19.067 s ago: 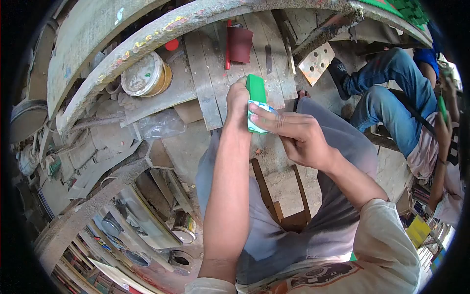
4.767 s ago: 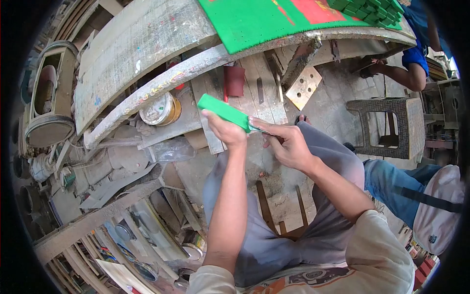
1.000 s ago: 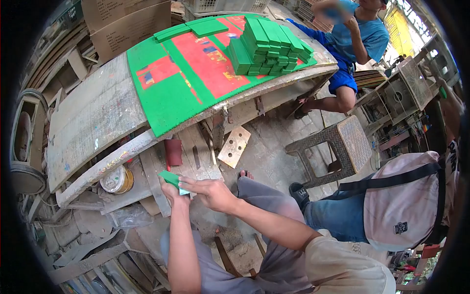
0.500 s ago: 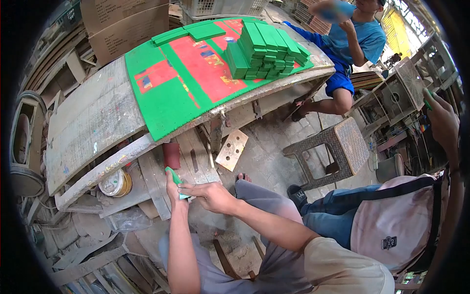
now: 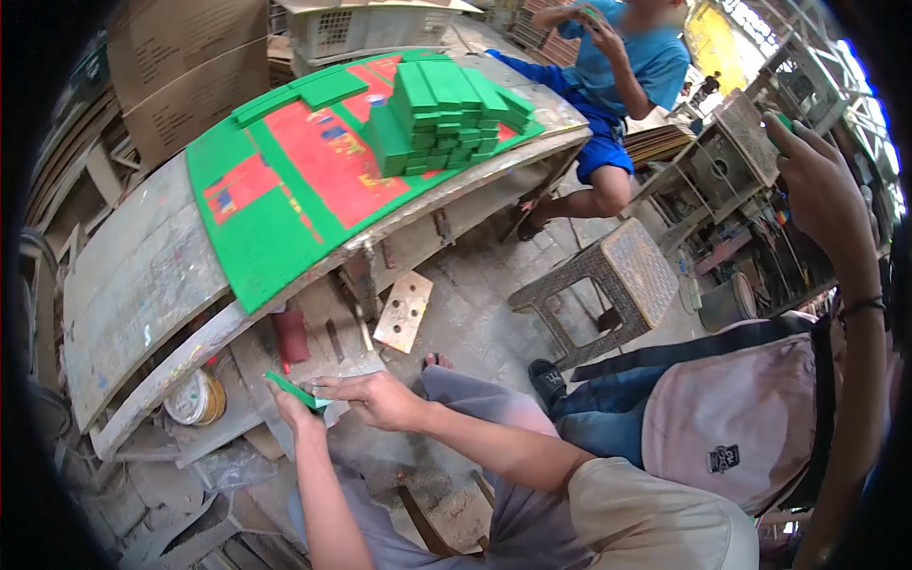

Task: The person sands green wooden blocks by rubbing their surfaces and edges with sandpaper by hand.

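My left hand (image 5: 302,418) is closed around a small flat green block (image 5: 291,388), held tilted over my lap. Against the right end of that block press the fingers of my right hand (image 5: 380,399), close together. A pale patch shows under these fingertips; whether it is a thin sheet or part of the block I cannot make out. Beyond my hands, a stack of green blocks (image 5: 432,114) stands on a green-and-red painted board (image 5: 271,261). More flat green blocks (image 5: 332,88) lie along its far edge.
The board rests on a worn wooden table (image 5: 142,275). Below are a dark red roll (image 5: 291,337), a paint bucket (image 5: 195,399) and a board with holes (image 5: 404,312). A stool (image 5: 617,275) stands right. Two people, one seated behind (image 5: 627,66), one beside me (image 5: 741,418), hold green pieces.
The view has shifted, so the scene sits further left. The green block in my left hand has tipped flatter, with my right fingers still on it. The person beside me has lowered their hand slightly.
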Motion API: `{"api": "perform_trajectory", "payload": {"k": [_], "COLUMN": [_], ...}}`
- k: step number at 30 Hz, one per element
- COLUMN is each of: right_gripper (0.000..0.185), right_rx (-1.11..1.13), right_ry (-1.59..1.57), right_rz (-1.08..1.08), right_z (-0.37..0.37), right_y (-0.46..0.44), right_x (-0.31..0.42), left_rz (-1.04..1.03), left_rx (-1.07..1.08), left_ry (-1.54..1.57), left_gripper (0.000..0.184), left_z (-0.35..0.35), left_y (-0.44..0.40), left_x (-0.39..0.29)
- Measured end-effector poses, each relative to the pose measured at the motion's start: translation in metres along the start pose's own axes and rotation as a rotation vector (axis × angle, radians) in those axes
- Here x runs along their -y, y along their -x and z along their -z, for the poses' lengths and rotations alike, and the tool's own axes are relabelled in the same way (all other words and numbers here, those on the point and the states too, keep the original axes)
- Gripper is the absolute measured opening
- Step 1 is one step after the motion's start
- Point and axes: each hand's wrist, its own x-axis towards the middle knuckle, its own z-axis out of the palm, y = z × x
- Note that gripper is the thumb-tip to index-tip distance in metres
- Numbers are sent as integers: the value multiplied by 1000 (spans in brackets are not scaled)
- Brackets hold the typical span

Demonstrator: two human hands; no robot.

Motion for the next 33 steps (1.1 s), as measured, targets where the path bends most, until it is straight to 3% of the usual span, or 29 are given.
{"api": "perform_trajectory", "payload": {"k": [5,8,11,12,14,19,21,23,25,33], "right_gripper": [54,52,51,51,50,56,60,59,59,62], "right_rx": [-92,-130,-197,-244,-261,-191,-169,-268,-310,-239], "right_ry": [7,-7,50,111,146,354,232,228,288,416], "right_rz": [-39,-87,-111,-86,-103,-93,-205,-146,-92,-252], "right_z": [-9,0,3,3,3,-4,-5,-3,1,-22], "right_y": [0,-2,-4,-4,-3,3,3,-1,-6,-4], "right_x": [-16,-9,-17,-21,-30,-55,-50,-46,-36,-33], "left_rz": [100,-12,77,80,289,256,332,431,436,393], "left_rx": [61,362,539,540,559,551,606,656,644,582], "left_ry": [-246,-399,-414,-415,-373,-466,-403,-356,-326,-298], "left_gripper": [38,27,28,28,31,28,32,35,36,35], "left_z": [-16,-18,-35,-36,-33,-38,-33,-35,-33,-35], "left_y": [16,26,53,52,51,62,53,58,56,61], "left_x": [-6,-1,-9,-8,-8,-10,-8,-13,-8,-7]}}
